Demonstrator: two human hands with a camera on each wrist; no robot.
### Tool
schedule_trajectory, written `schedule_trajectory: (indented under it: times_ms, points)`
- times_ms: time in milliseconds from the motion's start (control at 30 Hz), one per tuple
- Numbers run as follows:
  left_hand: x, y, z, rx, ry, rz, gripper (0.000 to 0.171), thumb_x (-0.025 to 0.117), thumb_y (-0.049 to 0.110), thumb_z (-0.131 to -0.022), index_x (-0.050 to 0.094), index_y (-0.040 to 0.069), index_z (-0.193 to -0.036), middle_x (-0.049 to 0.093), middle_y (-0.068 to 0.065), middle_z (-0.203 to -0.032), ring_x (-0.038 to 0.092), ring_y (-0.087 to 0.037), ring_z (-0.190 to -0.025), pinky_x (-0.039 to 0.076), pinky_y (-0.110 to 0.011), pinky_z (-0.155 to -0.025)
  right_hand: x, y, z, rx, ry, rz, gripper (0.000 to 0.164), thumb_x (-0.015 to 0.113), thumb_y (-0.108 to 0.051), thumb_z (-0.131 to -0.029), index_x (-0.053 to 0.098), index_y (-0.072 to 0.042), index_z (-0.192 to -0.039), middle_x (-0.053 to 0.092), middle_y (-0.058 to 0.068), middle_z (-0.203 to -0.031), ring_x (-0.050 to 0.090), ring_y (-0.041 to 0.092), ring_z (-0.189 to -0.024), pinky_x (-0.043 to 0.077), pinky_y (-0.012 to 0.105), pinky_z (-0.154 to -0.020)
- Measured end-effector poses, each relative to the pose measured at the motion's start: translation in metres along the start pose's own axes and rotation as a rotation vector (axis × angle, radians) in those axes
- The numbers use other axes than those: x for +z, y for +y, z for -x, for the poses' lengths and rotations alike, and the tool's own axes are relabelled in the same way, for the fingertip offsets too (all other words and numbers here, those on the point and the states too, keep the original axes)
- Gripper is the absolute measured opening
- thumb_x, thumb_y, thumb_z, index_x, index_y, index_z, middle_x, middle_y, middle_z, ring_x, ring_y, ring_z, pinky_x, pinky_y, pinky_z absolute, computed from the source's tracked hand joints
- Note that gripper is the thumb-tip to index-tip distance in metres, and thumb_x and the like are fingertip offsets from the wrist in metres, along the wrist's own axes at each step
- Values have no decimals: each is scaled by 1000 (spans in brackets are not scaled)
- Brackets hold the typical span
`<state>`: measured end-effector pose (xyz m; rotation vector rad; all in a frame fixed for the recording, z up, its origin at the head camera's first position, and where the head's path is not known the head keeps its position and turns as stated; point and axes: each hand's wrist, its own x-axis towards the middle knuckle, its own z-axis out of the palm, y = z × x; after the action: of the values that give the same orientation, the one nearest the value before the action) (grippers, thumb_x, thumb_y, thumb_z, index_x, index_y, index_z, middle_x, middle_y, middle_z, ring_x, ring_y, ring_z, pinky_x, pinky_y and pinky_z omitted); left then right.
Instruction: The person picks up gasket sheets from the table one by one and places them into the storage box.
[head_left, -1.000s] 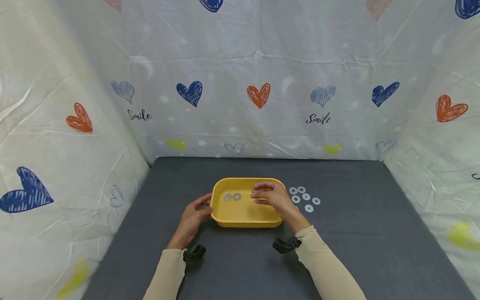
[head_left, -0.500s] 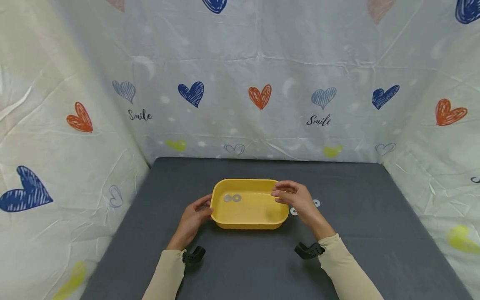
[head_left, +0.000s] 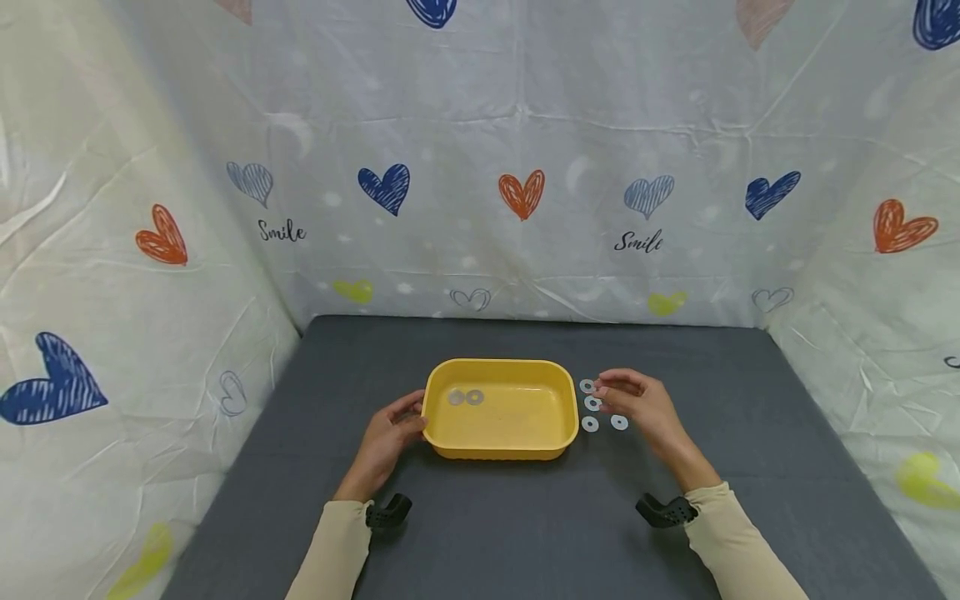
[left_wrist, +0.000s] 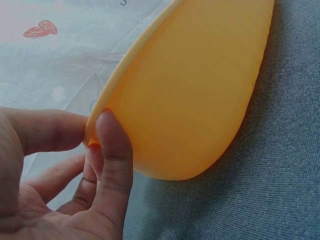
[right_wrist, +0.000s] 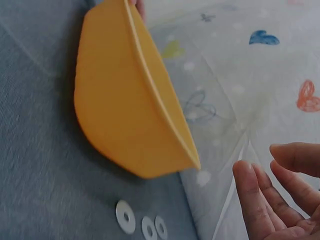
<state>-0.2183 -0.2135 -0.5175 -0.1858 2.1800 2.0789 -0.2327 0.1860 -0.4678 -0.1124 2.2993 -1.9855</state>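
Observation:
My left hand (head_left: 384, 440) pinches the left end of a yellow plastic tray (head_left: 498, 451), thumb and fingers on either side of its rim (left_wrist: 120, 71). Two flat grey washers lie inside the tray, the left washer (head_left: 455, 403) beside the other. My right hand (head_left: 651, 412) is raised over loose washers to the right of the tray, fingers loosely bent and parted, with nothing between them in the right wrist view. Near the tray's right end, a washer (right_wrist: 120, 220) lies flat on the cloth. Some washers are hidden behind the right hand.
A dark grey cloth (head_left: 480, 525) covers the table. Pale sheets (head_left: 465, 100) printed with hearts stand behind it and at both sides. Each wrist wears a black camera band, such as the right band (head_left: 666, 511).
My right hand has moved right, from over the tray's inside to above the loose washers. The left hand keeps its grip on the rim, and the two washers in the tray stay put.

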Motion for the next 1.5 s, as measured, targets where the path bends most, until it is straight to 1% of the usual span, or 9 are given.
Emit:
schedule_trajectory:
  times_ms: [100, 300, 467, 633, 733, 933, 1167, 1300, 1500]
  points:
    - [0, 0, 0, -2, 0, 0, 54, 59, 3, -93, 47, 9, -145, 47, -18, -126, 59, -26, -100, 55, -24, -76, -8, 4, 2, 5, 18, 10, 45, 69, -21, -92, 57, 3, -128, 67, 14, -118, 70, 7, -91, 56, 44, -89]
    - [-1, 4, 2, -18, -18, 2, 55, 60, 4, -94, 45, 10, -146, 46, -18, -127, 57, -30, -105, 55, -22, -76, -21, 9, 5, 26, 47, 37, 42, 68, -20, -93, 58, 1, -128, 70, -6, -105, 70, 8, -93, 58, 38, -86]
    - [0, 2, 1, -15, -6, 0, 54, 60, 5, -93, 47, 12, -145, 46, -16, -125, 57, -29, -105, 55, -22, -77, -33, 15, 5, 39, 98, 105, 41, 70, -28, -91, 62, -5, -124, 69, -6, -103, 67, 14, -94, 56, 38, -81]
    - [0, 2, 2, -19, -10, -3, 55, 60, 6, -94, 46, 13, -146, 46, -14, -125, 57, -28, -105, 55, -22, -77, -46, 25, 5, 22, 133, 198, 43, 69, -30, -92, 62, -4, -125, 66, -10, -99, 63, 18, -92, 52, 31, -74]
    - [-2, 3, 2, -6, -9, -4, 55, 60, 6, -94, 45, 12, -147, 46, -13, -123, 58, -27, -105, 55, -23, -77, -53, 31, 2, -9, 151, 249, 44, 70, -30, -91, 63, -2, -125, 67, -7, -98, 62, 13, -89, 51, 27, -71]
    - [-3, 4, 2, 1, -10, 3, 55, 61, 6, -94, 46, 11, -146, 46, -14, -124, 58, -25, -105, 55, -23, -77, -64, 40, -7, -86, 175, 399, 41, 71, -26, -90, 66, -3, -123, 69, 12, -107, 61, -1, -85, 50, 19, -73]
    - [-2, 4, 3, -20, -14, -2, 55, 60, 7, -94, 45, 13, -147, 46, -14, -126, 57, -27, -105, 55, -23, -77, -71, 53, -15, -73, 175, 525, 37, 72, -21, -89, 68, -5, -123, 69, 15, -108, 62, 15, -89, 50, 23, -70]
    - [-1, 4, 2, -22, -14, -9, 55, 60, 7, -95, 44, 13, -147, 46, -13, -125, 57, -26, -105, 55, -23, -77, -75, 58, -18, -70, 157, 570, 37, 74, -21, -87, 70, -6, -121, 68, 15, -106, 60, 17, -87, 49, 25, -69]
    - [-1, 4, 2, -23, -21, -5, 55, 60, 7, -95, 44, 12, -147, 46, -13, -125, 57, -26, -105, 55, -24, -78, -79, 66, -23, -64, 117, 606, 39, 77, -24, -85, 71, -5, -118, 63, 11, -95, 49, 16, -76, 41, 27, -64]
